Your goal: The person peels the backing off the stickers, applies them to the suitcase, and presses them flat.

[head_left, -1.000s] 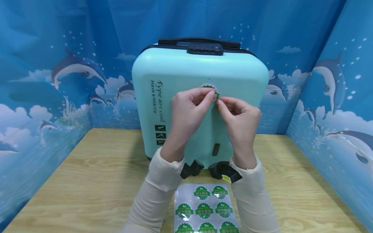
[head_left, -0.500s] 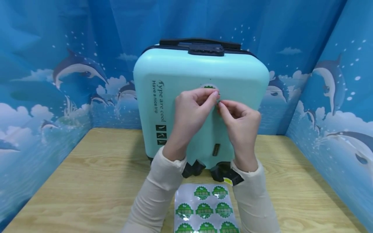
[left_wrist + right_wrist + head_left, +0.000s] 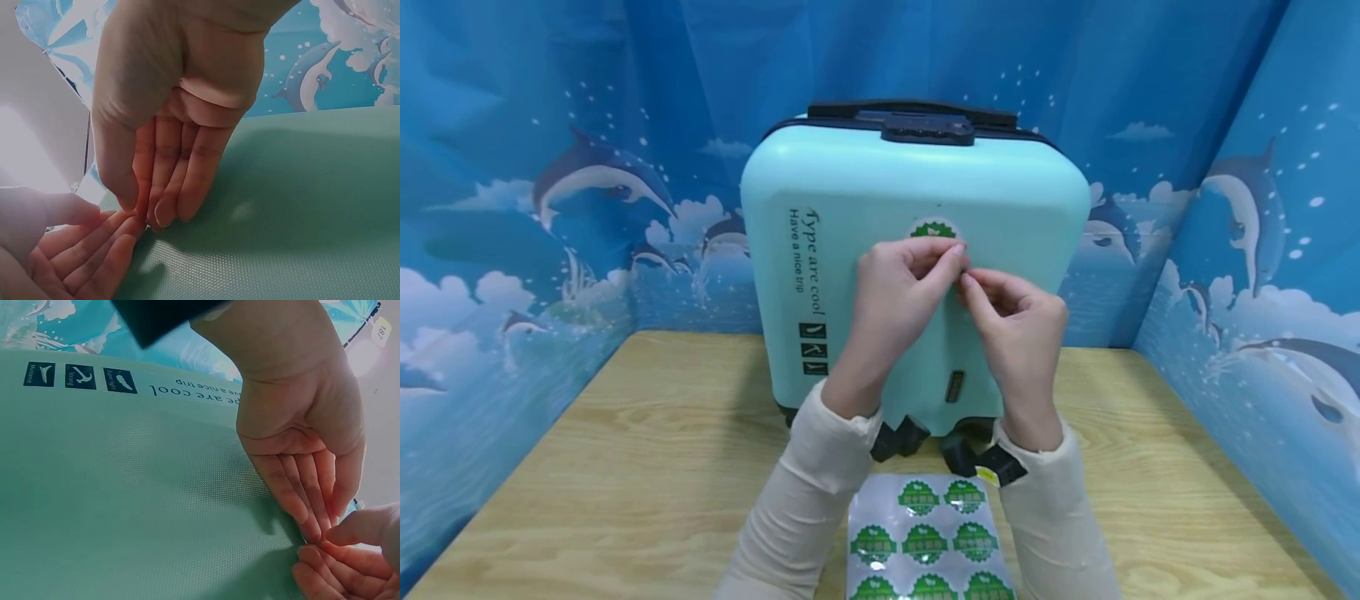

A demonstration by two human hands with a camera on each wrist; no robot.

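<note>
A round green sticker (image 3: pixel 933 227) with a white border lies on the front of the mint-green suitcase (image 3: pixel 880 183); its top shows above my left hand. My left hand (image 3: pixel 898 296) pinches at the sticker's right side, thumb against forefinger. Just below and to the right, my right hand (image 3: pixel 1017 333) pinches at the same edge, and the two sets of fingertips nearly meet. Both wrist views show the left hand (image 3: pixel 181 106) and right hand (image 3: pixel 300 425) close against the textured shell. Fingers hide the sticker's lower part and the pinched edge.
A sheet of green stickers (image 3: pixel 876 492) lies on the wooden table (image 3: pixel 647 467) between the forearms. The suitcase stands upright with its black handle (image 3: pixel 917 108) on top. Blue dolphin-printed curtains (image 3: pixel 587 67) enclose the back and sides.
Both hands have moved a little downward along the sticker's right side, the left one also slightly rightward. More of the sticker's top shows. The suitcase and sheet stay in place.
</note>
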